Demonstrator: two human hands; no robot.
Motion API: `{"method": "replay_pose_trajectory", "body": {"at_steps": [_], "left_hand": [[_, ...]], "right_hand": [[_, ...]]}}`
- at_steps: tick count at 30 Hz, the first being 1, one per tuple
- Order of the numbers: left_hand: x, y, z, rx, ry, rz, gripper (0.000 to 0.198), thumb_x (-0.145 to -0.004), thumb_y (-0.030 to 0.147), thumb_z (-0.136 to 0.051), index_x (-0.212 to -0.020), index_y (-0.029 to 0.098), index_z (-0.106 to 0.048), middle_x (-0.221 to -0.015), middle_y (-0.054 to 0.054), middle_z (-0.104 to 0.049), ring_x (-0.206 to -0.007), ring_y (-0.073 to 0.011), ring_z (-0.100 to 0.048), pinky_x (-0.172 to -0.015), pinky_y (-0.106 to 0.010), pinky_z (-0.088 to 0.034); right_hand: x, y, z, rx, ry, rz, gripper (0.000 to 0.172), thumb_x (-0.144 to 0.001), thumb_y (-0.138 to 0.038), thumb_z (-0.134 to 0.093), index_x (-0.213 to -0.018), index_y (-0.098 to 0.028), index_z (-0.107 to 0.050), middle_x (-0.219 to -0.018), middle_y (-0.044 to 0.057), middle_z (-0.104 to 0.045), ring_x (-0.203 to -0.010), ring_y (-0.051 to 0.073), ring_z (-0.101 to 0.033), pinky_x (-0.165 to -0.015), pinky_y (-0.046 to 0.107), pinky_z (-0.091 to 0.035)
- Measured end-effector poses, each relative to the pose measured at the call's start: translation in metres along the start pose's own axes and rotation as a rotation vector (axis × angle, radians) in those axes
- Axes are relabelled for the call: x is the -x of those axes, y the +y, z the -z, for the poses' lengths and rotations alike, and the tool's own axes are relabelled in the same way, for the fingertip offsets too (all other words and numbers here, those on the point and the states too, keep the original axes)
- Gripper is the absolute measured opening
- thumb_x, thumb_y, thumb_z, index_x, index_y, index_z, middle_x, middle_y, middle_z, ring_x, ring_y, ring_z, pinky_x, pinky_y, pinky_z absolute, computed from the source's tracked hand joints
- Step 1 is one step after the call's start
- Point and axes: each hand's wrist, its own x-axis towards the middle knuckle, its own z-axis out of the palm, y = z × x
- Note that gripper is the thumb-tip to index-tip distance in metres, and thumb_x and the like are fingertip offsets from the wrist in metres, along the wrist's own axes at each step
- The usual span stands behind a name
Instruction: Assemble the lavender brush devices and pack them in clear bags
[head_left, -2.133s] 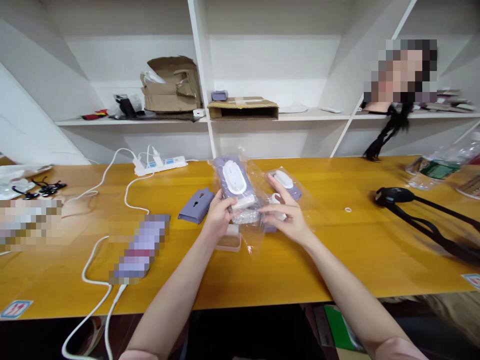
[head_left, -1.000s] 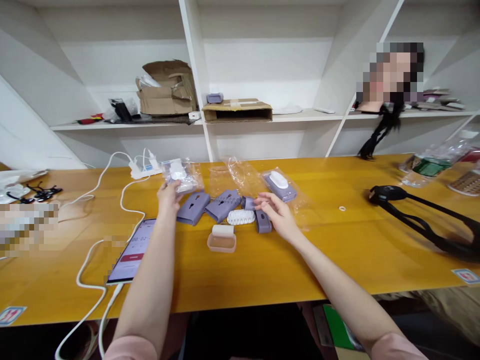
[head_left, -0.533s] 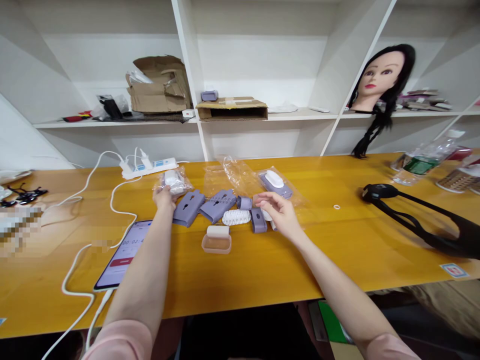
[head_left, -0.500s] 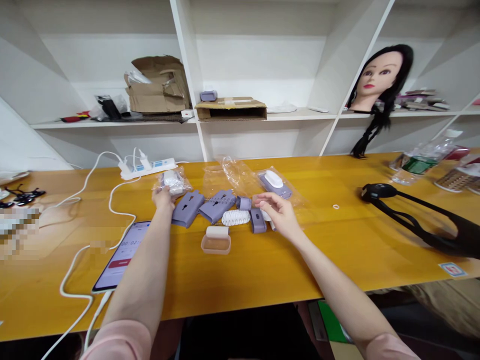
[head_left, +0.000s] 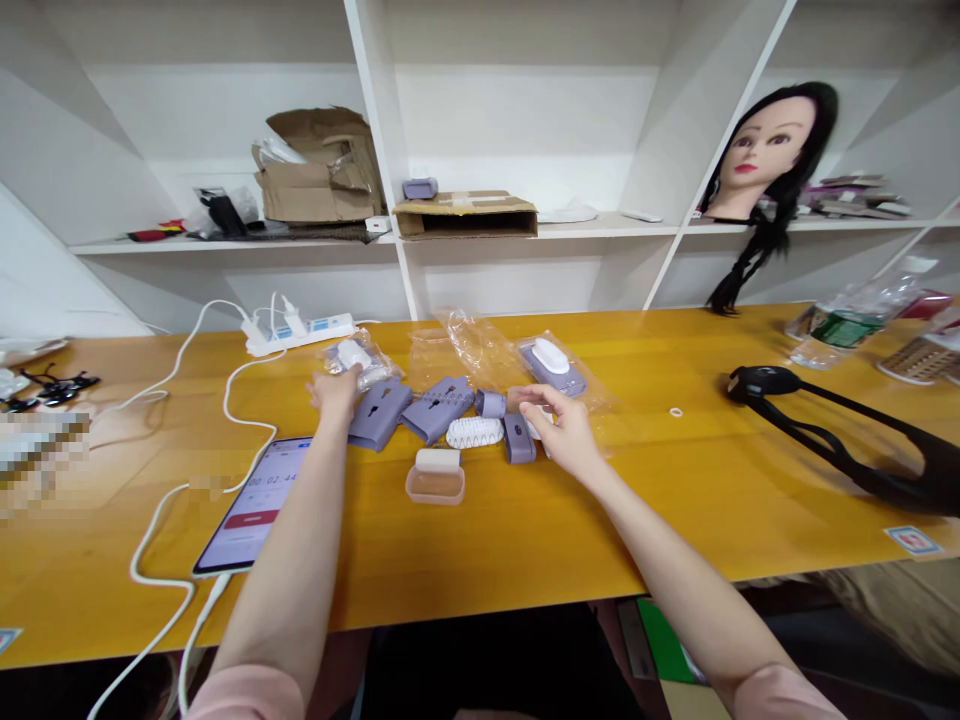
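My left hand (head_left: 334, 389) reaches far over the yellow table (head_left: 525, 530), fingers spread, its tips at the edge of a clear bag with a white part (head_left: 357, 359) lying there. My right hand (head_left: 564, 428) hovers palm down, fingers loosely apart, over a small purple block (head_left: 518, 438) and a white bit partly hidden beneath it. Between the hands lie two flat purple pieces (head_left: 379, 412) (head_left: 437, 408), a small purple cap (head_left: 490, 403), a white ribbed piece (head_left: 474, 432) and a clear box with a white lid (head_left: 436, 480). A bagged purple-and-white device (head_left: 553, 365) lies just beyond my right hand.
A lit phone (head_left: 255, 502) on a white cable (head_left: 161, 520) lies left, a power strip (head_left: 300, 332) behind it. Empty clear bags (head_left: 465, 348) sit mid-table. A black strap device (head_left: 825, 425), a small ring (head_left: 676, 411) and a bottle (head_left: 840, 328) lie right. A mannequin head (head_left: 765, 150) and cardboard boxes (head_left: 319, 165) are on shelves.
My left hand carried the bagged white part off to the left and set it on the table by the power strip. My right hand lowered over the purple pieces.
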Motion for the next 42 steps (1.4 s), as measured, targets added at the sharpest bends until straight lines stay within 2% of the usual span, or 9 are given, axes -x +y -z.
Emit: {"method": "replay_pose_trajectory", "body": {"at_steps": [2,8,14,18,20,23,26,30,42], "left_hand": [[0.019,0.005,0.009,-0.050,0.100,0.015,0.074,-0.072,0.042,-0.060,-0.133,0.007,-0.036,-0.141,-0.026,-0.029,-0.127,-0.0414,-0.031,-0.094,-0.057,-0.034],[0.079,0.009,0.020,-0.340,0.098,-0.270,0.043,-0.076,0.044,-0.055,-0.110,0.020,-0.063,-0.119,-0.016,-0.051,-0.113,-0.0393,-0.041,-0.084,-0.052,-0.043],[0.093,0.010,0.015,-0.219,0.215,-0.472,0.032,-0.077,0.035,-0.056,-0.105,0.022,-0.065,-0.120,-0.013,-0.049,-0.106,-0.0332,-0.045,-0.081,-0.046,-0.044],[0.096,0.010,0.008,-0.031,0.044,-0.660,0.024,-0.083,0.030,-0.048,-0.097,0.019,-0.065,-0.097,-0.009,-0.060,-0.091,-0.0221,-0.055,-0.083,-0.036,-0.044],[0.100,0.010,0.002,-0.070,-0.062,-0.663,0.023,-0.084,0.029,-0.046,-0.092,0.019,-0.066,-0.088,-0.008,-0.062,-0.087,-0.0225,-0.056,-0.083,-0.036,-0.044],[0.107,0.010,-0.007,-0.212,-0.095,-0.624,0.030,-0.080,0.034,-0.051,-0.104,0.019,-0.064,-0.108,-0.012,-0.060,-0.105,-0.0299,-0.050,-0.089,-0.042,-0.041],[0.113,0.009,-0.015,-0.271,-0.215,-0.604,0.063,-0.076,0.040,-0.057,-0.134,0.021,-0.041,-0.131,-0.014,-0.047,-0.117,-0.0346,-0.043,-0.094,-0.047,-0.038],[0.112,0.005,-0.021,-0.244,-0.363,-0.557,0.077,-0.076,0.039,-0.056,-0.143,0.023,-0.022,-0.138,-0.015,-0.040,-0.121,-0.0350,-0.042,-0.097,-0.049,-0.034],[0.106,0.003,-0.015,-0.187,-0.397,-0.492,0.087,-0.068,0.043,-0.064,-0.143,0.023,-0.024,-0.137,-0.015,-0.044,-0.123,-0.0357,-0.039,-0.097,-0.048,-0.032]], "right_hand": [[0.000,0.000,-0.001,0.070,0.000,0.040,0.016,-0.082,-0.025,-0.054,-0.094,-0.019,-0.063,-0.092,0.006,-0.071,-0.085,0.020,-0.066,-0.079,0.034,-0.049],[0.002,0.006,-0.008,0.284,-0.040,0.192,0.015,-0.083,-0.023,-0.054,-0.094,-0.019,-0.062,-0.095,0.008,-0.069,-0.090,0.022,-0.063,-0.082,0.037,-0.048],[0.004,0.015,-0.017,0.477,-0.162,0.284,0.024,-0.084,-0.022,-0.052,-0.107,-0.019,-0.059,-0.114,0.011,-0.060,-0.106,0.025,-0.055,-0.092,0.041,-0.044],[0.003,0.015,-0.020,0.543,-0.201,0.262,0.032,-0.084,-0.023,-0.051,-0.116,-0.018,-0.054,-0.120,0.012,-0.057,-0.110,0.025,-0.052,-0.096,0.043,-0.042],[0.003,0.014,-0.022,0.573,-0.212,0.232,0.038,-0.084,-0.024,-0.051,-0.121,-0.017,-0.051,-0.123,0.013,-0.055,-0.115,0.026,-0.049,-0.098,0.045,-0.040],[0.003,0.010,-0.025,0.632,-0.248,0.177,0.046,-0.084,-0.026,-0.050,-0.130,-0.018,-0.043,-0.132,0.012,-0.051,-0.126,0.030,-0.040,-0.100,0.054,-0.034],[0.002,0.007,-0.029,0.681,-0.295,0.144,0.051,-0.085,-0.027,-0.048,-0.134,-0.020,-0.037,-0.138,0.012,-0.045,-0.132,0.032,-0.032,-0.099,0.062,-0.028],[-0.002,0.006,-0.033,0.728,-0.314,0.140,0.051,-0.085,-0.027,-0.049,-0.133,-0.018,-0.038,-0.131,0.014,-0.052,-0.125,0.032,-0.039,-0.099,0.061,-0.028],[-0.010,0.017,-0.035,0.656,-0.232,0.200,0.037,-0.082,-0.022,-0.053,-0.119,-0.017,-0.054,-0.109,0.012,-0.059,-0.102,0.027,-0.052,-0.090,0.044,-0.040]]}}
